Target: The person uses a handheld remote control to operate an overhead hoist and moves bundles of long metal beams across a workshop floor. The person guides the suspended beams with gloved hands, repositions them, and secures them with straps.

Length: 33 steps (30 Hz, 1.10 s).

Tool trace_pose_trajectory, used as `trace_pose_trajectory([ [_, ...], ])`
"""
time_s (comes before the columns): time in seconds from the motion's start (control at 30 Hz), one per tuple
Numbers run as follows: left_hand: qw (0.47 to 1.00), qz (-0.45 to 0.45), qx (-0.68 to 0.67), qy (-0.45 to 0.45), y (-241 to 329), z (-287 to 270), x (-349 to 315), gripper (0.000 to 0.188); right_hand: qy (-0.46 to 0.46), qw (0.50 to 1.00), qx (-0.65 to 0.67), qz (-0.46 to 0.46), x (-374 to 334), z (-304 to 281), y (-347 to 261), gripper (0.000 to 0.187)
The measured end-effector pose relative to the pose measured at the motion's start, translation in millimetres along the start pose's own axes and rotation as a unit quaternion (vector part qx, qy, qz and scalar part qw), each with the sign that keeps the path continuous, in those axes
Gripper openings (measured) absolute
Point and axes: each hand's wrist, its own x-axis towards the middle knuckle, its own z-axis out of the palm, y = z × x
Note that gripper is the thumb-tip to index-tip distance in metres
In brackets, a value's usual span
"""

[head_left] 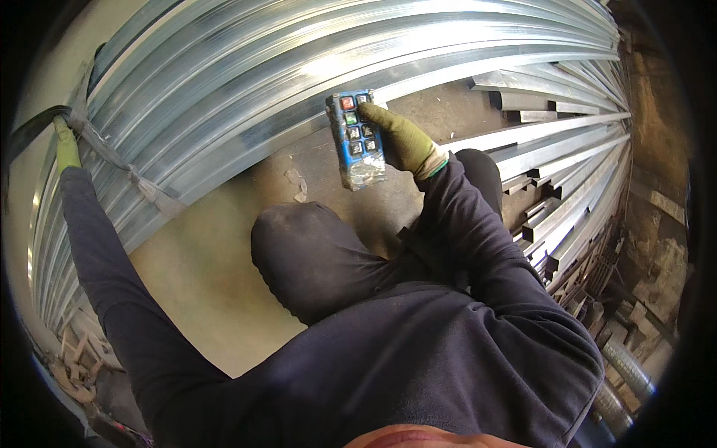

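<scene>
In my right hand (401, 140), gloved in green, is a blue handheld remote control (361, 140) with two columns of buttons, one red and one green. My thumb rests on a button at its upper right. Clear tape wraps the remote's worn lower end. My left arm stretches out to the far left, where my gloved left hand (67, 148) is closed on a dark lifting strap (36, 128); its fingertips are partly hidden. A greyish strap (153, 193) runs around a large bundle of long, shiny galvanized metal profiles (246, 112).
Loose metal tubes and profiles (567, 160) lie stacked on the right, their cut ends pointing toward me. Beyond my bent knee (299, 239) a scrap of clear plastic (296, 184) is on the concrete floor (429, 112). Round pipe pieces (627, 367) and clutter sit at the lower right.
</scene>
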Motion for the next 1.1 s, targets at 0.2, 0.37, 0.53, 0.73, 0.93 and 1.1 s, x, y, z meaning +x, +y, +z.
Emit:
trace_pose_trajectory([
  [0.2, 0.999, 0.019, -0.046, 0.009, 4, 51, 10, 0.115, 0.050, 0.998, -0.016, -0.021, 6, 8, 4, 0.047],
  [0.37, 0.987, 0.159, 0.015, 0.032, 1, 78, -2, 0.104, 0.050, 0.998, -0.036, -0.032, 4, 3, 2, 0.044],
  [0.53, 0.938, 0.310, 0.144, 0.056, 26, 107, -48, 0.093, -0.035, 0.999, -0.041, 0.000, -12, -4, 3, 0.051],
  [0.73, 0.973, 0.182, 0.041, 0.134, 69, 115, -138, 0.085, -0.040, 0.994, -0.078, 0.072, -44, -14, 29, 0.079],
  [0.93, 0.961, 0.119, 0.028, 0.249, 8, 100, -277, 0.083, -0.057, 0.995, -0.068, 0.040, -46, -34, 21, 0.072],
  [1.1, 0.903, -0.215, -0.229, 0.292, -81, 119, -385, 0.083, -0.063, 0.996, -0.050, 0.045, -43, -37, 17, 0.072],
])
